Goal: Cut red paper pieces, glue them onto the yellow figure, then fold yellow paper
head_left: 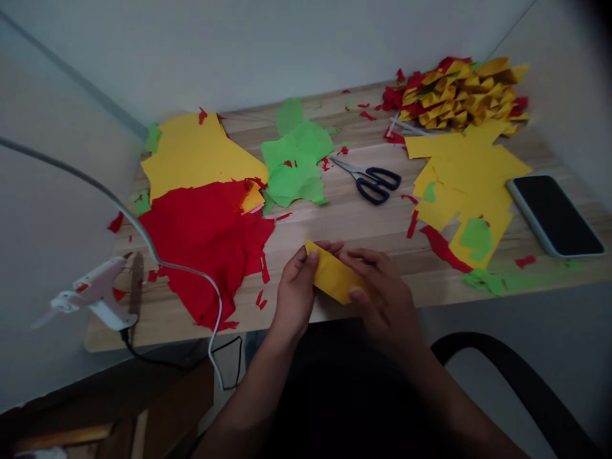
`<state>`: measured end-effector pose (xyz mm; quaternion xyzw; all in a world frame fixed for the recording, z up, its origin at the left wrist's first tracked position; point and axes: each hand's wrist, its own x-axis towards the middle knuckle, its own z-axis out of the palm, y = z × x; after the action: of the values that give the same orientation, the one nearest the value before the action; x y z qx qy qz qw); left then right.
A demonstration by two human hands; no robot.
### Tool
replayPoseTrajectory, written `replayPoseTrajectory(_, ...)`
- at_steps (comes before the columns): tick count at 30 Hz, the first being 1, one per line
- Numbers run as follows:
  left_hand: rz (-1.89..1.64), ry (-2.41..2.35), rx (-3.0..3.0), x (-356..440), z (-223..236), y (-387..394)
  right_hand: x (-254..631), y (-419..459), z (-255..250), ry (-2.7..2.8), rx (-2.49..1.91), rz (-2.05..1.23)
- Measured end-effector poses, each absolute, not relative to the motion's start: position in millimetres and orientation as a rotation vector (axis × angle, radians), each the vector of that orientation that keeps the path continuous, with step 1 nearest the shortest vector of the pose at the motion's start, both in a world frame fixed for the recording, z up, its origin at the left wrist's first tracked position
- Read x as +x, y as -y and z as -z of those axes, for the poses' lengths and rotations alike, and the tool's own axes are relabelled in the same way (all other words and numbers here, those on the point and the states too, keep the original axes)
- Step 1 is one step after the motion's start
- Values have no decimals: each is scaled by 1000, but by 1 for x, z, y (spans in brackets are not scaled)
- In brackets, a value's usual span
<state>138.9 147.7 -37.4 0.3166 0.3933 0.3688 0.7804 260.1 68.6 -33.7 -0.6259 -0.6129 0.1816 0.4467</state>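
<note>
Yellow paper piece (335,275), 1, above near edge of table (435,293): left hand (295,293) fingers clamped on 1 end, right hand (389,306) fingers slightly apart, grip unclear; best steadied with light, even pressure.

dim, cool, flat light, source out of view, soft shadows, hands slightly blurred, right-hand corners dark, wide-angle edge distortion
</note>
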Motion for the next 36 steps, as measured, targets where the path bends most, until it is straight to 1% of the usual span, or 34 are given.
replayPoseTrajectory(3,-777,-855,757,139,38,-148,266,-70,39,1216,-1596,-720)
replayPoseTrajectory(6,-700,-809,822,139,37,-147,268,-77,43,1046,-1499,-1049)
replayPoseTrajectory(11,-710,-766,710,134,36,-146,267,-83,45,681,-1301,-1258)
replayPoseTrajectory(14,-664,-754,795,129,38,-148,266,-82,46,546,-1243,-1354)
replayPoseTrajectory(18,-684,-804,877,129,40,-149,265,-81,45,541,-1220,-1385)
replayPoseTrajectory(26,-725,-942,1061,131,37,-149,266,-79,38,746,-1153,-1302)
replayPoseTrajectory(32,-675,-959,1113,129,25,-142,261,-82,41,674,-1277,-1306)
replayPoseTrajectory(36,-694,-966,1176,126,19,-137,262,-84,40,654,-1336,-1249)
